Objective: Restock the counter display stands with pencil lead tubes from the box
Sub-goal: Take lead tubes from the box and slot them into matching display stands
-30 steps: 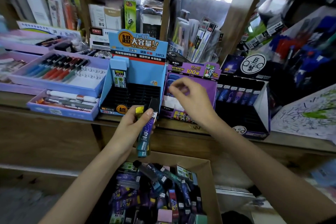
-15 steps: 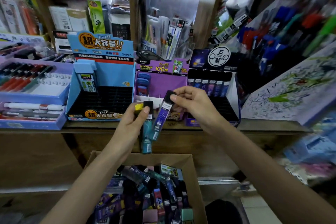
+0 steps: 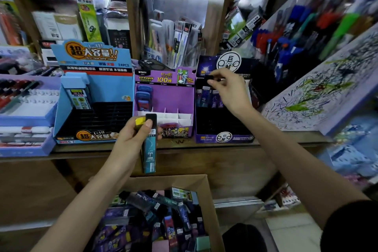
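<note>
While a tall blue cardboard display stand (image 3: 92, 92) at centre left holds a single tube, the left hand (image 3: 131, 137) in mid-frame grips a teal, black-capped pencil lead tube (image 3: 150, 149) upright, with a yellow-capped tube (image 3: 140, 121) behind it, above the open brown cardboard box (image 3: 173, 182) of loose tubes at bottom centre. Further right, the right hand (image 3: 229, 92), the nearer one, pinches the black cap of a purple lead tube (image 3: 210, 77), long axis upright, directly over the back row of the dark purple display stand (image 3: 204, 139).

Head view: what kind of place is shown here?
Most likely a stationery shop: branded display stands holding pencil lead tubes on a wooden counter, racks of coloured pens at the right, and a scribbled test sheet beside them.
</note>
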Action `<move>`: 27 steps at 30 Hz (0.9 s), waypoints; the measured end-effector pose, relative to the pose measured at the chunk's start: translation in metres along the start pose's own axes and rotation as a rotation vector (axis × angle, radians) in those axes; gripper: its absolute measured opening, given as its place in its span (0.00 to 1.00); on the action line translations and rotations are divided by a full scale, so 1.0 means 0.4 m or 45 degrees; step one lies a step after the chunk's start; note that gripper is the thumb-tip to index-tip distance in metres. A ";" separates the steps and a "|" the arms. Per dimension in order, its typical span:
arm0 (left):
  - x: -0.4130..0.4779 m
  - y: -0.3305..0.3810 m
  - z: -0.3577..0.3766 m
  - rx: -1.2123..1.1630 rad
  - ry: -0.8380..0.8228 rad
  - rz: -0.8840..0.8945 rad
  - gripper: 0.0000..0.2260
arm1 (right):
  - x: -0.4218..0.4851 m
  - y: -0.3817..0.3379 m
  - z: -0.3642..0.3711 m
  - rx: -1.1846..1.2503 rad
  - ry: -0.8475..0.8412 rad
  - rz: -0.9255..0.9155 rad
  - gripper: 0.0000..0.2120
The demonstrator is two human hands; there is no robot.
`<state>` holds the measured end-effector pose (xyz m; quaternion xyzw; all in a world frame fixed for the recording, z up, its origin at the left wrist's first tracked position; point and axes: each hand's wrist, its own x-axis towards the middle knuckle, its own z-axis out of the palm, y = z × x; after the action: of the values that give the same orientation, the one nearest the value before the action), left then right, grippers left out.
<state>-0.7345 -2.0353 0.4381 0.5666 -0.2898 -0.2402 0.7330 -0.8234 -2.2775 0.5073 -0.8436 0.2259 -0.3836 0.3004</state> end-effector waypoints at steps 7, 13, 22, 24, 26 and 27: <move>-0.004 0.010 -0.009 0.017 0.019 0.010 0.06 | 0.002 0.019 0.018 -0.088 -0.073 -0.126 0.07; -0.003 0.008 -0.006 0.020 0.022 -0.015 0.06 | 0.000 0.025 0.036 -0.076 -0.103 -0.081 0.08; -0.008 0.004 -0.001 0.027 0.005 -0.025 0.09 | -0.002 0.024 0.068 -0.127 -0.029 0.013 0.08; -0.009 0.003 0.000 0.027 -0.002 -0.026 0.09 | -0.003 0.017 0.062 -0.194 -0.053 0.020 0.09; -0.010 0.004 0.001 0.017 -0.008 -0.033 0.10 | -0.021 0.006 0.053 -0.365 -0.029 -0.028 0.13; -0.010 0.004 0.003 0.010 -0.014 -0.033 0.11 | -0.038 -0.003 0.048 -0.418 0.005 -0.069 0.14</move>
<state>-0.7382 -2.0328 0.4394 0.5720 -0.2872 -0.2517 0.7259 -0.8171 -2.2611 0.4903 -0.8862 0.2635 -0.3513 0.1476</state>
